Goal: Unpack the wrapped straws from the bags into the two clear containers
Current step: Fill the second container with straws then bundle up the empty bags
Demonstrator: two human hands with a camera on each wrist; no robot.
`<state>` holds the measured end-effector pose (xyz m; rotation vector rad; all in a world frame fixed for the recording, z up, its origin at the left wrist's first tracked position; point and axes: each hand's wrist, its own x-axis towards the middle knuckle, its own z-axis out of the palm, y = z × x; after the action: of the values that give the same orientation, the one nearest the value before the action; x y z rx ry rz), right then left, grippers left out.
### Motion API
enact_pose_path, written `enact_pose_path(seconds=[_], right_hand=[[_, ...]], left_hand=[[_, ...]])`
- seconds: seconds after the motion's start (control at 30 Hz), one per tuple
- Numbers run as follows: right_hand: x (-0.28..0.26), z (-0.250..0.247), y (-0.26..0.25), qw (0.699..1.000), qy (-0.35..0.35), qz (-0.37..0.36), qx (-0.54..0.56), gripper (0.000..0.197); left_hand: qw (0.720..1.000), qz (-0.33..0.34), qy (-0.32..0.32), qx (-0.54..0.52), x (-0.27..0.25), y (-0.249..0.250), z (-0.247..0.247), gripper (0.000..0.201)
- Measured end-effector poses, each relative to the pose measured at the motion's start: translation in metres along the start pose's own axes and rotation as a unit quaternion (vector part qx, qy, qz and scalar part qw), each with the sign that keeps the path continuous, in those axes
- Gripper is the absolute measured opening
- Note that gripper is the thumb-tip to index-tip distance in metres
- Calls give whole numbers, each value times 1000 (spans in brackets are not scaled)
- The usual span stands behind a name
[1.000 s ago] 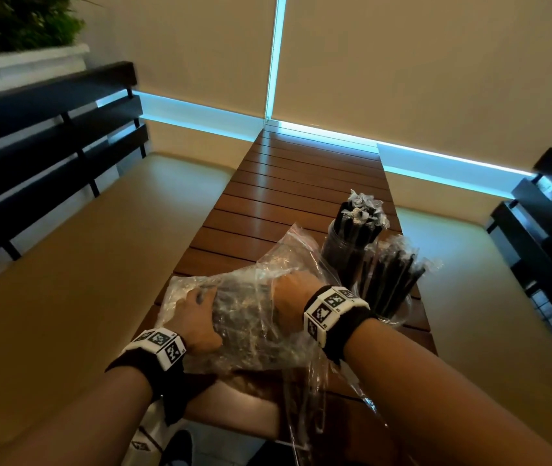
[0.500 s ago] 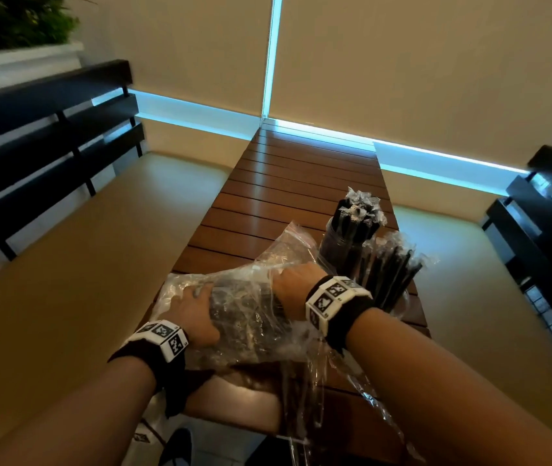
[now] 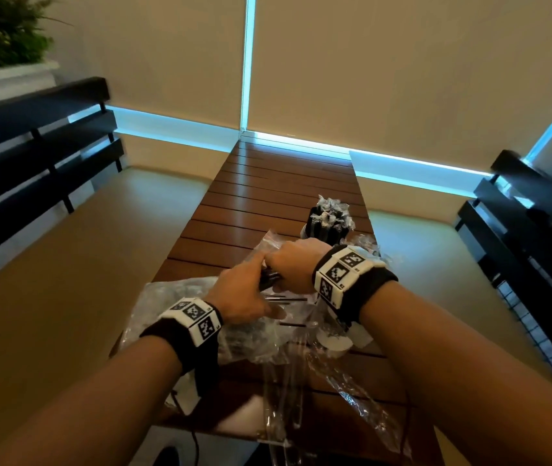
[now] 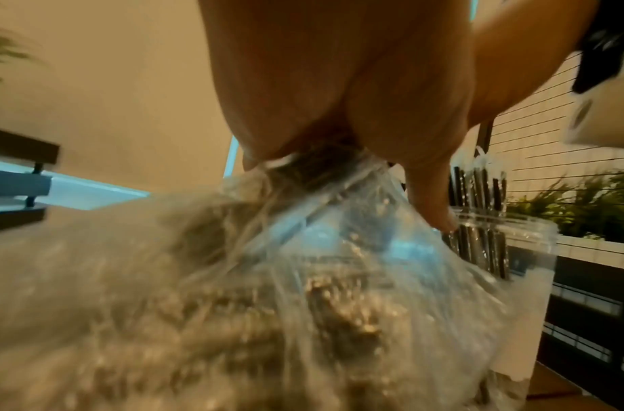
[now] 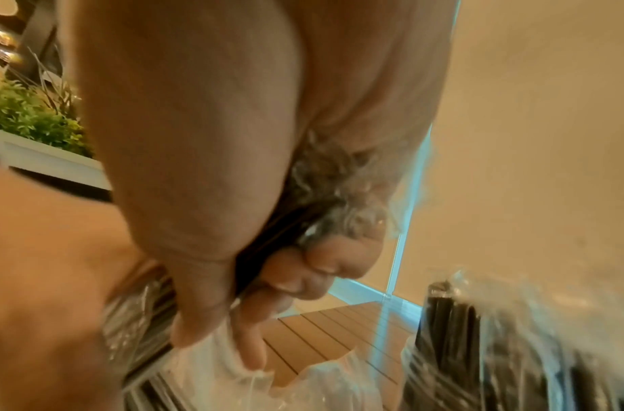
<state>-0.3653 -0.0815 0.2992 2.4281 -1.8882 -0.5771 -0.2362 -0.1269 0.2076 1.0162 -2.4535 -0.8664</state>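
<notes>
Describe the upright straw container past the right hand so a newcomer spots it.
Find the slatted wooden table between the benches, then look just beyond the right hand. The clear container stands upright there, packed with black straws topped by crinkled wrapper ends, unlike the flat, crumpled bags nearer the person.

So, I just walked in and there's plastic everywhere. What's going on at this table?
A person is emptying a clear bag on the wooden table. Their right hand grips a bundle of wrapped straws at the bag's mouth, while the left hand holds the bag close beside it. Just beyond the hands stands a container already stuffed with straws. The bundle in hand is not yet in a container.
</notes>
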Motion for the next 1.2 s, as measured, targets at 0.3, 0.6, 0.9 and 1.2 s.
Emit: enact_pose_path(seconds=[0.3, 0.6, 0.9, 1.2], right_hand=[[-22, -17, 16, 961, 194, 33, 194, 65], [-13, 35, 22, 855, 139, 224, 448, 23], [-4, 71, -6, 895, 90, 201, 388, 21], [-23, 52, 8, 725, 211, 182, 630, 73]], left_hand=[[995, -60, 77, -20, 16, -20, 4, 24], [988, -124, 87, -17, 18, 0, -19, 45], [974, -21, 71, -213, 39, 73, -48, 38], [895, 40, 185, -403, 42, 135, -95, 37]])
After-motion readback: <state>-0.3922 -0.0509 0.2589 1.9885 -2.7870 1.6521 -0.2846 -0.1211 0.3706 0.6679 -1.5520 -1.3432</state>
